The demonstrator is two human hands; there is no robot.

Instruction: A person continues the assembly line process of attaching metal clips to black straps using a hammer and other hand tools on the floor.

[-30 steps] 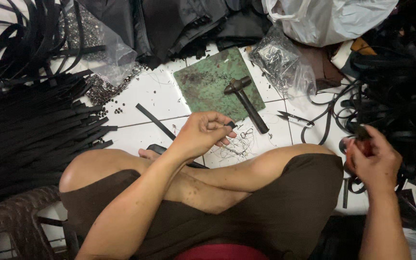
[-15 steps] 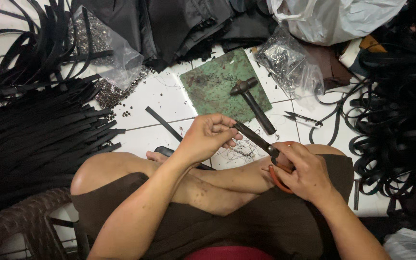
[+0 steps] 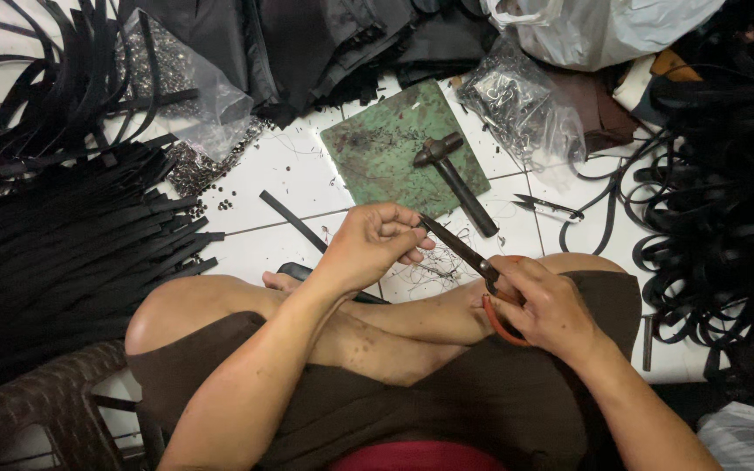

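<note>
My right hand (image 3: 551, 305) grips the orange handles of a pair of scissors (image 3: 469, 253) over my crossed legs. The blades point up and left toward my left hand (image 3: 373, 244). My left hand pinches something small and dark between thumb and fingers, right at the blade tips; what it is I cannot make out. Both hands hover above the white tiled floor (image 3: 290, 174), just in front of a green cutting mat (image 3: 394, 144) with a hammer (image 3: 455, 179) lying on it.
A big pile of black straps (image 3: 63, 253) lies at the left, and tangled black straps (image 3: 717, 201) at the right. Clear bags of small metal parts (image 3: 517, 100) sit near the mat. Small snips (image 3: 547, 207), a loose strap piece (image 3: 294, 221), a woven chair (image 3: 37, 419).
My right hand came in from the far right holding the scissors, and has brought the blades up to my left hand's fingertips. My left hand has barely moved.
</note>
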